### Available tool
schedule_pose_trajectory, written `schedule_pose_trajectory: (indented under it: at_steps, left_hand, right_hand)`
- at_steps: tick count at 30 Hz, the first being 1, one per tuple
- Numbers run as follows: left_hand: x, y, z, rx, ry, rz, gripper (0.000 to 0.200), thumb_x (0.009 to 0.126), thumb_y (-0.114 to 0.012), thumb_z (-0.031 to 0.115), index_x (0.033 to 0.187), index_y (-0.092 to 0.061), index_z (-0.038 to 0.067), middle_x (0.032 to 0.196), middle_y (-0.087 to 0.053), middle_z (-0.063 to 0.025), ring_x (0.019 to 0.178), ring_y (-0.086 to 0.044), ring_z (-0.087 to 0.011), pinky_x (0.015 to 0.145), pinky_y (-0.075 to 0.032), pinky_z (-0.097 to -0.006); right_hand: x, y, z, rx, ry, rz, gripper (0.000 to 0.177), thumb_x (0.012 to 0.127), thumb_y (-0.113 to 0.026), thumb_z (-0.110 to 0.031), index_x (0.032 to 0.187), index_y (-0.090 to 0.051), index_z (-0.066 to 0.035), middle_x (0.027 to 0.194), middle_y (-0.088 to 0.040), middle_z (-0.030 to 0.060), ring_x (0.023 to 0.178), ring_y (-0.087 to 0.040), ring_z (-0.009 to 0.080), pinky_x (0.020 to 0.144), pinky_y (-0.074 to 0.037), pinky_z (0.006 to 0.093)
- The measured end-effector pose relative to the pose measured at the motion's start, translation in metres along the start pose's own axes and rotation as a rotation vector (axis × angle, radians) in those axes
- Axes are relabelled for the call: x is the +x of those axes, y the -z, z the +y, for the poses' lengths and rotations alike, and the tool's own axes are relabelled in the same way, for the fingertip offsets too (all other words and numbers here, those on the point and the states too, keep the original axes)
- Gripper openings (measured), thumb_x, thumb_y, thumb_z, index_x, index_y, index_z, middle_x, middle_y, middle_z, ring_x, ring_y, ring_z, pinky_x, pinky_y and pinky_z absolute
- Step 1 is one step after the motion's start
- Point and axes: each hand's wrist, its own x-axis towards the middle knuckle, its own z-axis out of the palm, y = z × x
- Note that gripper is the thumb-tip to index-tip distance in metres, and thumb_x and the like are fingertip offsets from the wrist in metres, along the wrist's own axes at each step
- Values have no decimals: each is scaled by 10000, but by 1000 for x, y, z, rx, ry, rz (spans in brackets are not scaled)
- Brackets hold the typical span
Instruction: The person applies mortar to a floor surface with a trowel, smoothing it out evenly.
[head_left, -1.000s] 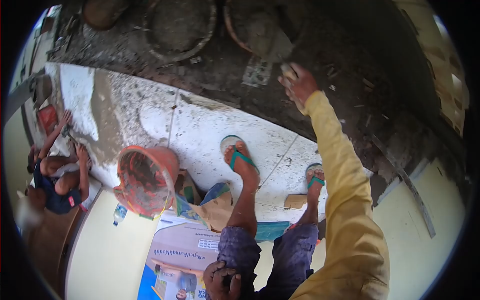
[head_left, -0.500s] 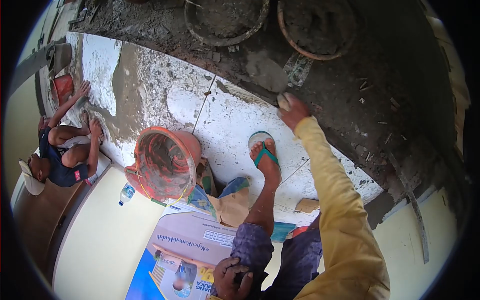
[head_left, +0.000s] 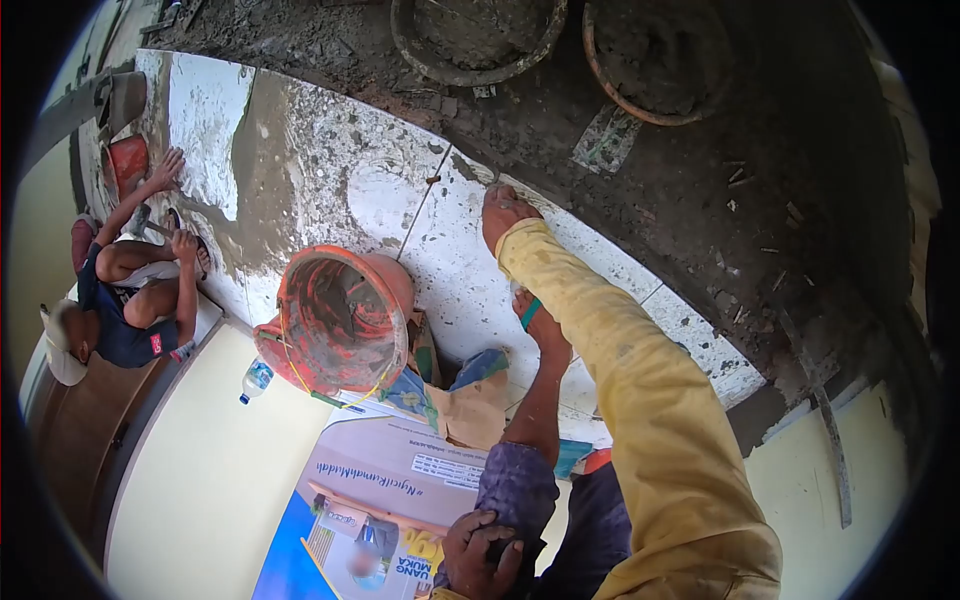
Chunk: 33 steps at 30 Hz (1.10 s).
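Note:
My right hand [head_left: 508, 213], in a yellow sleeve, is closed at the edge of the white floor tiles [head_left: 445, 255]. It grips a trowel [head_left: 494, 178], whose blade is now mostly hidden or seen edge-on. Dark wet mortar [head_left: 640, 215] lies just beyond the tile edge. My left hand [head_left: 482, 553] rests on my bent knee, fingers loosely spread and holding nothing. My foot in a green-strapped sandal [head_left: 530, 313] stands on the tiles, partly covered by my right forearm.
A mortar-smeared red bucket [head_left: 345, 320] stands beside a torn paper sack [head_left: 468, 405]. Two mortar-filled tubs [head_left: 655, 117] sit at the back. A co-worker [head_left: 125, 300] crouches at left with a hammer [head_left: 150, 225]. A water bottle [head_left: 256, 380] and a printed banner [head_left: 400, 470] are nearby.
My right hand has moved left with the trowel, from the mortar's border over to the tile edge. The blade has turned out of sight. My left hand stays on the knee.

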Motion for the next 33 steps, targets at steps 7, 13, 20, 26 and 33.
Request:
schedule_pose_trajectory:
  at_steps: [7,13,20,26,33]
  left_hand:
    - [18,10,25,-10,178,-20,210,817,-680,79,1017,-634,35,1056,-580,-205,1045,-539,-399,914,-446,-477]
    - [14,7,23,-20,226,-70,187,831,-691,137,987,-641,48,1175,-532,-222,1093,-524,-389,952,-427,-457]
    - [8,3,21,-32,243,2,175,821,-688,113,976,-639,50,1149,-544,-216,1068,-531,-372,943,-431,-438]
    - [9,-3,22,-36,214,53,147,822,-683,114,947,-645,47,1081,-583,-195,1044,-550,-351,939,-435,-426]
    - [10,-5,27,-25,221,62,148,812,-694,127,923,-649,40,1056,-600,-184,1033,-561,-337,940,-436,-421]
  right_hand:
    - [-36,16,30,44,72,28,414,903,-444,-76,1303,-450,32,1196,-553,219,997,-656,353,834,-546,429]
    - [-80,32,72,228,33,-107,492,866,-512,-100,1342,-402,-48,1247,-486,193,1045,-608,376,871,-498,454]
    - [-136,35,108,374,-73,-84,586,842,-625,-260,1376,-409,-148,1379,-462,158,1259,-487,348,959,-454,470]
    - [-147,83,196,334,-199,509,530,877,-578,-229,1345,-411,-43,1258,-510,241,1114,-536,433,933,-464,473]
    - [-50,222,222,42,-716,134,511,842,-622,-163,1309,-436,-74,1238,-573,265,1165,-561,421,951,-487,476]
